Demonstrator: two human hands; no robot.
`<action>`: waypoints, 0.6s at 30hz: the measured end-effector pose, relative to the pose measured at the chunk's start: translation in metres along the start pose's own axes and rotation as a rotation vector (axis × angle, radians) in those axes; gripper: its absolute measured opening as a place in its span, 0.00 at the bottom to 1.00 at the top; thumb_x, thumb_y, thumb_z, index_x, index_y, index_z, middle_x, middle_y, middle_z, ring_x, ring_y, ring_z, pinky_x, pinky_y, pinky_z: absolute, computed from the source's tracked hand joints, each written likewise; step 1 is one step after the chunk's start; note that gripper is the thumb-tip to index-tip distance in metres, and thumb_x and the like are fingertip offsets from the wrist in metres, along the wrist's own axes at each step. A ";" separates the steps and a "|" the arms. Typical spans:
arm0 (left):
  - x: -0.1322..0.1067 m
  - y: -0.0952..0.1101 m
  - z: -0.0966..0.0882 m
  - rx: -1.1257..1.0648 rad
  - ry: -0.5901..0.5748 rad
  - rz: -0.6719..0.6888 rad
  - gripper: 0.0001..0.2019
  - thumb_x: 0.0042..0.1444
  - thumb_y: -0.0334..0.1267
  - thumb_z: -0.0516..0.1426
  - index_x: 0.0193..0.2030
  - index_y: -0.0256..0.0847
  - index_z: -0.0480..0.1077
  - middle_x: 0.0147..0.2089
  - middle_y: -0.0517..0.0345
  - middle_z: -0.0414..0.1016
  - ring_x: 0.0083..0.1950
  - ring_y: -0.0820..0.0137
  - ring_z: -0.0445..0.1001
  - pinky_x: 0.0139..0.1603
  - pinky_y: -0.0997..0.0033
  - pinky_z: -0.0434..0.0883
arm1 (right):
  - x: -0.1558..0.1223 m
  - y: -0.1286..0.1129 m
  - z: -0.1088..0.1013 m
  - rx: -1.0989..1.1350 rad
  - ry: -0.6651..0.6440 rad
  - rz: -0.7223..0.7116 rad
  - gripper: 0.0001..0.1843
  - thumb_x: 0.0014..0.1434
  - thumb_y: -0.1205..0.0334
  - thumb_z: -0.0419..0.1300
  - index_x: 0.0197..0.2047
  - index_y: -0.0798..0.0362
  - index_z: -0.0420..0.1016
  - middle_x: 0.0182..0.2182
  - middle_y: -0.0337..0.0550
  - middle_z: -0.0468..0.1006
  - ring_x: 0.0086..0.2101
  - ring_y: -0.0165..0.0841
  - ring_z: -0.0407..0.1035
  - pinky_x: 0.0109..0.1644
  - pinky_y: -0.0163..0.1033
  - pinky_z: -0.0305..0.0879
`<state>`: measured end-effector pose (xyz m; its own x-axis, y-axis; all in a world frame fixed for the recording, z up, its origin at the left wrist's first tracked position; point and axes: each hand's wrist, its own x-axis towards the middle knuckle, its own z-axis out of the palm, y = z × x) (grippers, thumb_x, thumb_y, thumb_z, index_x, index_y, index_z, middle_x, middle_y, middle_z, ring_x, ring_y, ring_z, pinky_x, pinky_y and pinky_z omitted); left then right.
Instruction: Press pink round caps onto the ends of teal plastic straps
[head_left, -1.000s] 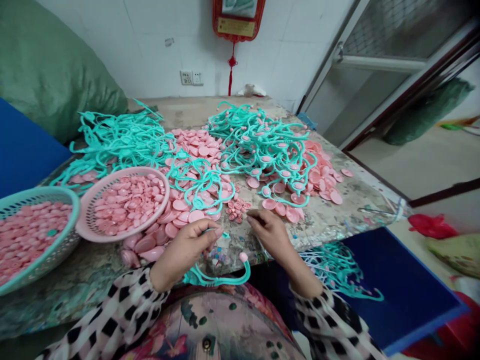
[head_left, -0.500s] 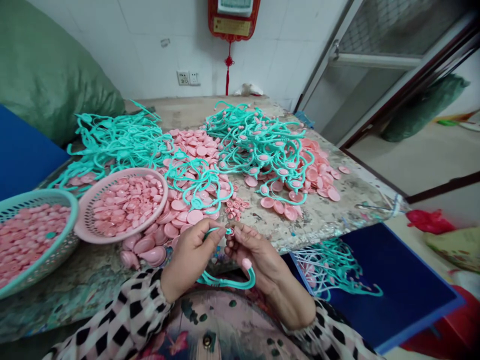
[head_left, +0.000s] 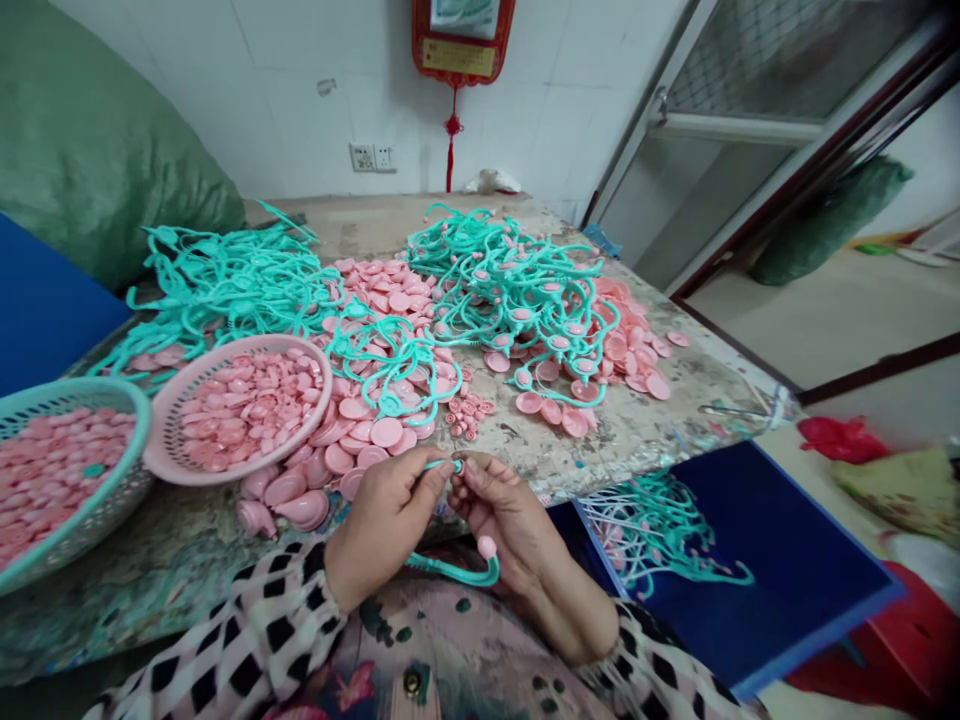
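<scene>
My left hand and my right hand meet at the near table edge, both pinched on the top end of one curved teal plastic piece. The piece loops down below my hands and carries a small pink knob at its lower end. A cluster of small pink caps lies on the table just beyond my fingers. Whether my right fingers also hold one of those caps is hidden.
A pink basket and a teal basket of pink discs stand at the left. Loose pink discs and tangled teal pieces cover the table. A blue bin with more teal pieces sits low at the right.
My right hand came back from the small caps on the table to join my left hand at the teal piece's top end. Both hands shifted slightly nearer to me.
</scene>
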<state>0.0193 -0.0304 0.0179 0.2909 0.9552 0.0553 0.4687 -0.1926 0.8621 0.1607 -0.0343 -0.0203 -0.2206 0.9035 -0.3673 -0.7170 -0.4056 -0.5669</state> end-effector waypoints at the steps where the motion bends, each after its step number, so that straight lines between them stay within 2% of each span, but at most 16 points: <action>1: 0.000 -0.001 0.000 -0.036 -0.003 -0.023 0.11 0.64 0.41 0.49 0.37 0.39 0.69 0.31 0.62 0.71 0.35 0.72 0.70 0.37 0.75 0.64 | 0.001 0.001 0.000 -0.013 0.008 -0.011 0.12 0.42 0.62 0.73 0.28 0.56 0.75 0.24 0.35 0.74 0.25 0.23 0.65 0.32 0.29 0.64; 3: 0.000 -0.003 0.001 -0.112 -0.008 -0.073 0.12 0.63 0.42 0.49 0.37 0.39 0.69 0.29 0.63 0.69 0.32 0.73 0.68 0.34 0.76 0.63 | 0.003 0.003 -0.001 -0.068 0.001 -0.045 0.15 0.42 0.58 0.73 0.30 0.55 0.75 0.24 0.35 0.73 0.24 0.23 0.64 0.31 0.30 0.63; 5: 0.000 -0.004 0.001 -0.179 -0.007 -0.110 0.12 0.63 0.43 0.49 0.34 0.39 0.68 0.25 0.64 0.65 0.28 0.74 0.65 0.31 0.76 0.62 | 0.002 0.004 -0.002 -0.204 -0.044 -0.113 0.17 0.45 0.52 0.71 0.32 0.54 0.72 0.23 0.34 0.71 0.24 0.24 0.62 0.30 0.31 0.61; 8: -0.001 -0.002 0.001 -0.221 -0.014 -0.133 0.14 0.63 0.44 0.49 0.31 0.39 0.67 0.24 0.65 0.62 0.27 0.75 0.62 0.29 0.76 0.60 | -0.004 0.001 -0.006 -0.620 -0.102 -0.314 0.16 0.59 0.47 0.58 0.32 0.52 0.66 0.23 0.34 0.66 0.25 0.27 0.61 0.31 0.33 0.59; 10: -0.002 0.001 0.001 -0.219 -0.033 -0.134 0.14 0.63 0.45 0.49 0.31 0.39 0.67 0.23 0.66 0.61 0.27 0.75 0.61 0.29 0.76 0.60 | -0.009 -0.002 -0.009 -0.971 -0.128 -0.480 0.16 0.65 0.49 0.49 0.32 0.52 0.64 0.24 0.35 0.65 0.26 0.28 0.60 0.31 0.34 0.57; 13: -0.003 0.004 0.001 -0.187 -0.045 -0.126 0.13 0.63 0.44 0.50 0.32 0.39 0.68 0.24 0.65 0.61 0.27 0.75 0.61 0.30 0.76 0.59 | -0.012 -0.008 -0.014 -1.377 -0.176 -0.693 0.17 0.67 0.52 0.44 0.31 0.52 0.63 0.26 0.38 0.65 0.27 0.30 0.59 0.31 0.35 0.55; 15: -0.003 0.004 0.001 -0.167 -0.040 -0.116 0.13 0.62 0.43 0.50 0.32 0.39 0.68 0.24 0.65 0.62 0.28 0.74 0.61 0.30 0.76 0.59 | -0.013 -0.011 -0.016 -1.521 -0.199 -0.754 0.18 0.68 0.53 0.42 0.31 0.52 0.63 0.26 0.39 0.65 0.27 0.31 0.59 0.31 0.36 0.56; 18: -0.003 0.005 0.000 -0.159 -0.047 -0.109 0.12 0.62 0.42 0.50 0.32 0.39 0.68 0.25 0.64 0.64 0.28 0.74 0.62 0.30 0.75 0.59 | -0.013 -0.015 -0.016 -1.625 -0.240 -0.762 0.17 0.69 0.55 0.40 0.34 0.52 0.63 0.28 0.41 0.66 0.29 0.32 0.61 0.33 0.37 0.58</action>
<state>0.0211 -0.0344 0.0217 0.2854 0.9563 -0.0634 0.3629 -0.0466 0.9306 0.1850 -0.0420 -0.0184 -0.3738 0.8745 0.3091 0.5628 0.4788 -0.6738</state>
